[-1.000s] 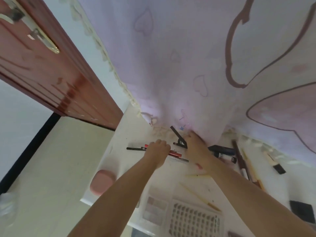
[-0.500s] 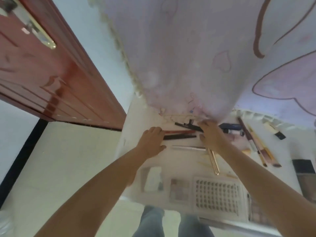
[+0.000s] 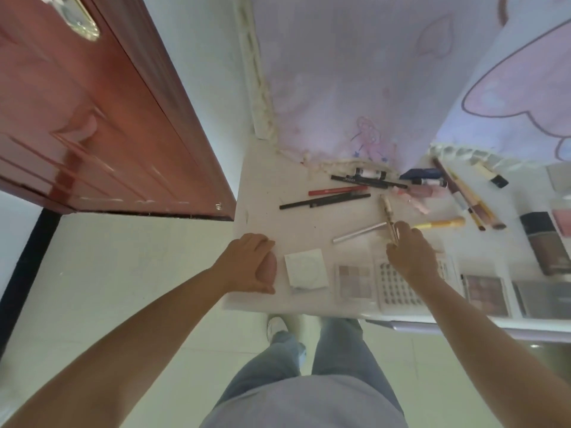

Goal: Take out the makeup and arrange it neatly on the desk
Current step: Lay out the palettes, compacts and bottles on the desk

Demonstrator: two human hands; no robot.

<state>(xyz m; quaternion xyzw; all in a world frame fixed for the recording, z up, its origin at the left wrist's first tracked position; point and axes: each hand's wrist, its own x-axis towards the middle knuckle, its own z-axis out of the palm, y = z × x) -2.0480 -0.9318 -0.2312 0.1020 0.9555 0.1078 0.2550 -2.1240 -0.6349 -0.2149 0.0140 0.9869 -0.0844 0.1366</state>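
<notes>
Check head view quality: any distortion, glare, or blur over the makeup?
Head view: strong wide-angle warp, the door and desk edges splay outward; glossy glare on the door; light is soft and even, shadows faint; pencils read fairly sharp, palettes washed out; right hand slightly smeared.

left hand [image 3: 251, 263] curled, right hand [image 3: 412, 254] reaching — both arms extended

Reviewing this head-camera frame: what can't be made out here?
- Right hand: its back hides the fingertips, so the grip on the gold pen is unclear.
- Grid palette: partly covered by the right forearm.
- Pink compact: cut off by the right edge.
- Print on the black pencil: too small.
- Left hand covers a pink object.
</notes>
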